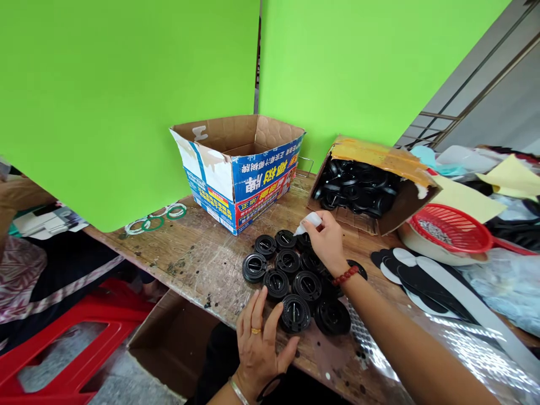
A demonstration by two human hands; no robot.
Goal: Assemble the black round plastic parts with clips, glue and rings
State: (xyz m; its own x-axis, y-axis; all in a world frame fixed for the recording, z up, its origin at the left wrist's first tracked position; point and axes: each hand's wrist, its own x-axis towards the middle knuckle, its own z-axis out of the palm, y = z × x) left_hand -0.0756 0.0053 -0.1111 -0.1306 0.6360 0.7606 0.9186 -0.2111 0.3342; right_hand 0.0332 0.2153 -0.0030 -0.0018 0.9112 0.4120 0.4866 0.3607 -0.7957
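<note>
A person's right hand pinches a small white bottle between thumb and fingers, its tip slanting down over the back of a cluster of black discs on a worn wooden table. The bottle looks light and soft, likely squeezable, best gripped around its body. The discs seem stiff, smooth plastic, best steadied by the rim. The left hand spreads loosely, holding nothing, fingertips at the nearest discs' rims.
</note>
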